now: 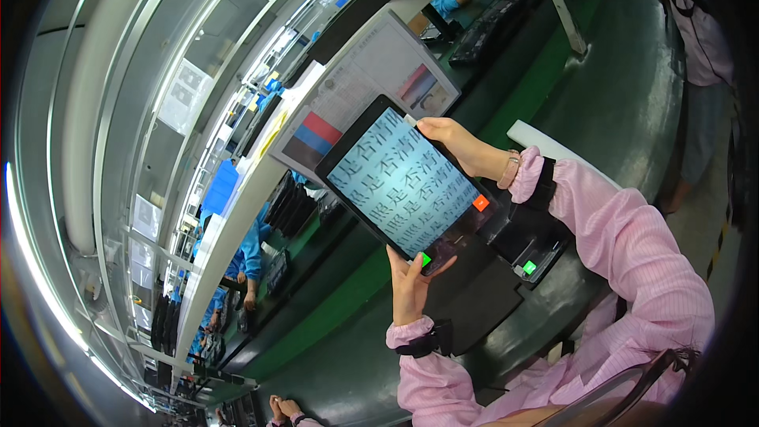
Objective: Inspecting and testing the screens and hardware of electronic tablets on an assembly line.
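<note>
A black-framed tablet [402, 182] is tilted up off the bench between my two hands. Its lit screen shows rows of large dark characters on pale blue. My left hand [411, 289] grips the lower left corner beside a green sticker [426, 258], thumb and fingers round the edge. At the upper right edge my right hand [460, 147] holds on, its thumb along the frame and its other fingers mostly hidden behind. An orange sticker [480, 203] sits at the lower right. Just below the tablet lies a black device [526, 241] with a green sticker on it.
Behind the tablet stands a printed sheet in a clear holder [379, 71]. The dark green bench [609, 95] curves round, with a white bar [553, 150] by my right forearm. People in blue sleeves [251, 249] work across the line, and another person [704, 47] stands at far right.
</note>
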The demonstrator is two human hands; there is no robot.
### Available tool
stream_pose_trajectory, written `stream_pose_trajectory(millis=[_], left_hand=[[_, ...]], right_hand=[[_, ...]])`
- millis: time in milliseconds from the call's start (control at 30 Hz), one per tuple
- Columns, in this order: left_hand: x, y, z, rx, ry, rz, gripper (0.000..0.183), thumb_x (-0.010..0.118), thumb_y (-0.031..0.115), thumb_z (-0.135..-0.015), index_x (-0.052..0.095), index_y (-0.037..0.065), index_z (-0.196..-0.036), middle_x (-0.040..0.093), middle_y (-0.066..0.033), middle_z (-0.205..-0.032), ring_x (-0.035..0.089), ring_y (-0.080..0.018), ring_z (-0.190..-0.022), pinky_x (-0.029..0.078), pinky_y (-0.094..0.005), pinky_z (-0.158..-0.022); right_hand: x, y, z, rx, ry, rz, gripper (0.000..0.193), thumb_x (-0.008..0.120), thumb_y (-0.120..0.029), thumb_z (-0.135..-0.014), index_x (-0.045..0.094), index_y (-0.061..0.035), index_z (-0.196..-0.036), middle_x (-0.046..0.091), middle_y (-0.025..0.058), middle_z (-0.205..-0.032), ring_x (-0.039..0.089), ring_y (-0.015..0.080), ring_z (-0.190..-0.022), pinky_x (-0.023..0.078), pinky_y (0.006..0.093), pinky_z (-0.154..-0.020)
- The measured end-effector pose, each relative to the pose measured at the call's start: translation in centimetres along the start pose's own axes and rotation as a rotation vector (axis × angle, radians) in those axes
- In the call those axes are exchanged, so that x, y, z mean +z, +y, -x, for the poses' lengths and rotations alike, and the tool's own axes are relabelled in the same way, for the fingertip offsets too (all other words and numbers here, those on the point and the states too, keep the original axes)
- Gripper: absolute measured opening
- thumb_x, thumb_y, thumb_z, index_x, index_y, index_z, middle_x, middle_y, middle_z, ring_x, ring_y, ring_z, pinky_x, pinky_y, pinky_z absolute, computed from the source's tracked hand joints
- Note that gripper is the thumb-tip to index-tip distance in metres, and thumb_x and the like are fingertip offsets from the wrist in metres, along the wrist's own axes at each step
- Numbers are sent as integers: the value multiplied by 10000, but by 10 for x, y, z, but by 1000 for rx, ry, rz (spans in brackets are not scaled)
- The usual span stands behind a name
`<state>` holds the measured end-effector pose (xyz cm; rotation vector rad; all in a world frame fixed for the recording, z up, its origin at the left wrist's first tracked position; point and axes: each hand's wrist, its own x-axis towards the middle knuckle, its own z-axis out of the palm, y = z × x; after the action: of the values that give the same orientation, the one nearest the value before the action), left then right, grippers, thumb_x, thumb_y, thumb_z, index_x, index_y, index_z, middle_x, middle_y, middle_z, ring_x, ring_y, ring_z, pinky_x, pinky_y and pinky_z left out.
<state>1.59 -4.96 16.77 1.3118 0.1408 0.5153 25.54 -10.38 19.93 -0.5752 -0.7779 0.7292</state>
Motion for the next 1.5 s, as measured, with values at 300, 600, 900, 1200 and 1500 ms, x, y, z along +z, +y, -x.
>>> stream_pose_trajectory(millis=[300,600,900,1200,1500], left_hand=[[6,1,3,236,390,-154,561,540,133,-919,240,24,-1380,505,-50,-1059,468,-79,-892,380,-228,-801],[23,-10,13,272,581,-281,472,572,195,-911,372,34,-1307,463,76,-755,355,9,-610,269,-164,-557],[16,-32,67,116,375,-298,550,458,206,-956,205,35,-1413,553,-62,-1117,501,-95,-856,412,-226,-725],[42,-53,122,-14,157,-230,764,397,2,-926,-130,182,-1448,433,-214,-1236,604,-338,-964,537,-453,-749],[42,-69,134,140,331,-303,733,435,31,-920,-41,153,-1464,560,-183,-963,657,-330,-678,555,-396,-646]], right_hand=[[-9,3,59,42,34,93,252,469,-262,-961,578,-38,-998,579,-33,-891,520,28,-803,449,217,-744],[-6,5,109,27,126,269,296,463,-315,-958,556,-33,-968,439,-69,-857,378,36,-841,326,213,-819],[5,-11,123,15,62,176,274,458,-277,-971,558,-36,-1052,532,-51,-940,453,13,-886,381,195,-823],[17,-26,131,-12,54,195,277,460,-247,-970,547,-19,-1101,546,-50,-968,460,13,-900,372,191,-836],[25,-19,131,34,41,86,274,477,-286,-961,568,-31,-1004,499,-80,-878,413,10,-820,340,172,-763]])
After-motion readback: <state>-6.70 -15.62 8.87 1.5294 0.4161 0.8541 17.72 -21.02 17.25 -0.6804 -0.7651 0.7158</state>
